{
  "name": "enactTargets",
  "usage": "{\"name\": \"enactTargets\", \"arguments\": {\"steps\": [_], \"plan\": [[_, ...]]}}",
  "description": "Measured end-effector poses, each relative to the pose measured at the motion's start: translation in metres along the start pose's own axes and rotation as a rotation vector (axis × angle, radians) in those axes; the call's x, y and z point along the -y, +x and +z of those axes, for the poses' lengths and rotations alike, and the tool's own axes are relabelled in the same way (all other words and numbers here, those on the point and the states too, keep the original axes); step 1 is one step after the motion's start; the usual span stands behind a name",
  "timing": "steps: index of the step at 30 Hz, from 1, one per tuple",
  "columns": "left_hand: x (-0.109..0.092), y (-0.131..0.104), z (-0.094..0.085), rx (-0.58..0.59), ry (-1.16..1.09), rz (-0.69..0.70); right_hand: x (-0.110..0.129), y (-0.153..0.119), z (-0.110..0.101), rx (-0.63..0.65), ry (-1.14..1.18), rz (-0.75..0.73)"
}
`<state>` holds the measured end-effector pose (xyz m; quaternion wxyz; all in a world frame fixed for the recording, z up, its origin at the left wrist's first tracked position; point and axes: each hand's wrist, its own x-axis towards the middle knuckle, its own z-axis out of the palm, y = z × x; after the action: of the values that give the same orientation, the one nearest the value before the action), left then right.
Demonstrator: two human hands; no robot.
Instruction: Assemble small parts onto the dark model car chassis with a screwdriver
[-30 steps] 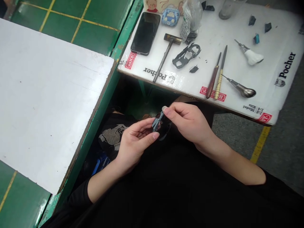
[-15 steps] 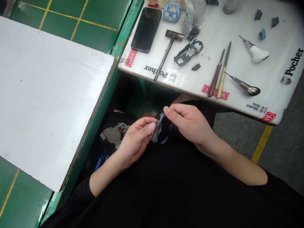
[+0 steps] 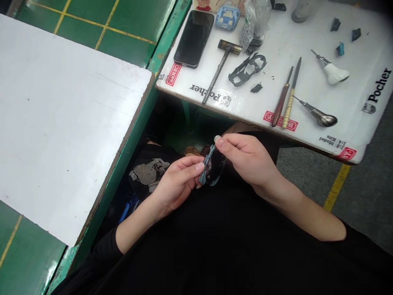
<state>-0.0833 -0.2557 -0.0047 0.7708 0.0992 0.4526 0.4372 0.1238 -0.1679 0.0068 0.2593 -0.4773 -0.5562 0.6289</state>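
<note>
Over my lap, a thin grey-blue plastic frame (image 3: pixel 207 164) hangs between my two hands. My left hand (image 3: pixel 181 180) pinches its left side between thumb and fingers. The upper end of the frame is gripped by my right hand (image 3: pixel 245 157), whose thumb and fingers are closed there. A similar dark frame (image 3: pixel 247 70) lies on the white table (image 3: pixel 307 102), with a small dark scrap (image 3: pixel 256 87) beside it. To the left of that frame is a T-shaped hammer (image 3: pixel 218 73).
Near the table's front edge lie a red-handled tool (image 3: pixel 281 104), a yellow-handled file (image 3: pixel 290 98) and a metal-handled awl (image 3: pixel 321 116). Farther back are a white-handled awl (image 3: pixel 333 71), a phone (image 3: pixel 194 39), a blue case (image 3: pixel 227 17) and a plastic bag (image 3: pixel 256 24). A white board (image 3: pixel 67 123) spans the left.
The view has shifted slightly. My left hand sits a little lower and farther right with the frame, and both hands keep their hold.
</note>
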Motion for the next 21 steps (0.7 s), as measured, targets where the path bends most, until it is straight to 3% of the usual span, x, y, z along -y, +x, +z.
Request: {"name": "enactTargets", "arguments": {"steps": [12,21], "plan": [[0.0051,0.0,-0.0011,-0.031,0.066,0.068,-0.0044,-0.0014,-0.0012,-0.029,0.014,-0.012],[0.0064,-0.0017,0.0026,-0.119,0.142,0.22,-0.0051,0.0003,-0.0004,-0.055,-0.024,-0.018]]}}
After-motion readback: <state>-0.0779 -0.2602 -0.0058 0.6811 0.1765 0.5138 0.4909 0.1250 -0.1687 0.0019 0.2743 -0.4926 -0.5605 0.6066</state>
